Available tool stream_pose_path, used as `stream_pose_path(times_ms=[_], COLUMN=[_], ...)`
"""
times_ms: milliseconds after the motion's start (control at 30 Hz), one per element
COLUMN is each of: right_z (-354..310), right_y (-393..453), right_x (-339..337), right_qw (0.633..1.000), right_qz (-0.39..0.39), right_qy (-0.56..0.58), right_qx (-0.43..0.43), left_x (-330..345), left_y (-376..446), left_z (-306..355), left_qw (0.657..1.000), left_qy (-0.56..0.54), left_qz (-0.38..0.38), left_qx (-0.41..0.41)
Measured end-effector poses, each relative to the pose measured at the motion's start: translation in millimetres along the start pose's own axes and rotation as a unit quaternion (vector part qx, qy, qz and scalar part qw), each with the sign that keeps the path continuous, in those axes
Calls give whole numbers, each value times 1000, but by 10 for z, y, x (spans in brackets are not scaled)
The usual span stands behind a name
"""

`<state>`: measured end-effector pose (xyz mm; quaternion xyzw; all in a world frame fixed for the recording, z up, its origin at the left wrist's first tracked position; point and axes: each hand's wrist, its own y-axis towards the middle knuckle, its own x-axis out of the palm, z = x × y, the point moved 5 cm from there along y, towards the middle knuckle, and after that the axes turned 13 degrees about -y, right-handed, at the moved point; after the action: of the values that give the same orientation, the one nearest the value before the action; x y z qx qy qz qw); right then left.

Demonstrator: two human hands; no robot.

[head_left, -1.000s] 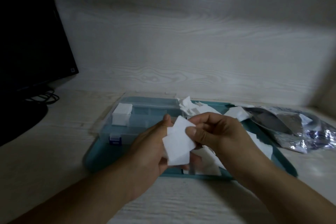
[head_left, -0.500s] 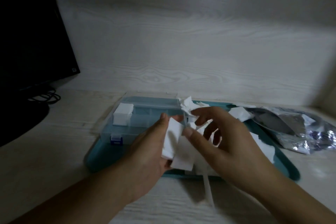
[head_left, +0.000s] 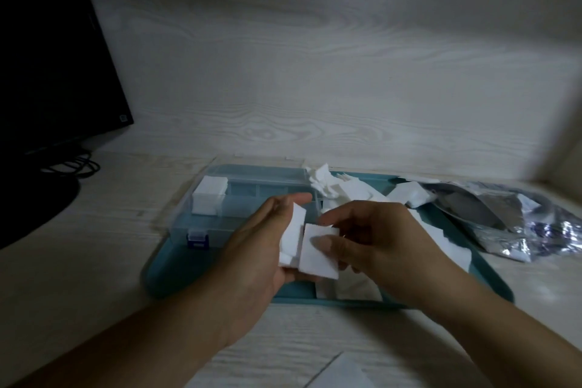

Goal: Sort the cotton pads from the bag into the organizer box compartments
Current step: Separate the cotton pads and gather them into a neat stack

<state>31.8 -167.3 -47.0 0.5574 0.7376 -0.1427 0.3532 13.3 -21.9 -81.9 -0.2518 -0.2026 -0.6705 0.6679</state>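
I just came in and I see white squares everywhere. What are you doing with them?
A person is sorting cotton pads into a clear organizer box that sits on a teal tray. The left hand holds a small stack of pads, and the right hand pinches one more pad against it. One stack already sits in the box's far left compartment. More loose pads lie on the tray, beside the silver bag.

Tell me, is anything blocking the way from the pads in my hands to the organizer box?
Nothing visible does. The cotton pads are held by the left hand and right hand just in front of the organizer box, whose compartments look open on top.
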Motion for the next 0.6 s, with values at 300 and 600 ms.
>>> stream_pose_path(times_ms=[300, 600], right_z=[-27, -65], right_y=[14, -114], right_x=[-51, 40], right_qw=[979, 978], right_qz=[71, 184], right_qy=[193, -82], right_qx=[-10, -62], left_x=[82, 82], left_y=[-15, -18], left_z=[-72, -112], left_qw=[998, 996], left_qy=[-16, -52], left_qz=[-37, -38], left_qx=[-57, -68])
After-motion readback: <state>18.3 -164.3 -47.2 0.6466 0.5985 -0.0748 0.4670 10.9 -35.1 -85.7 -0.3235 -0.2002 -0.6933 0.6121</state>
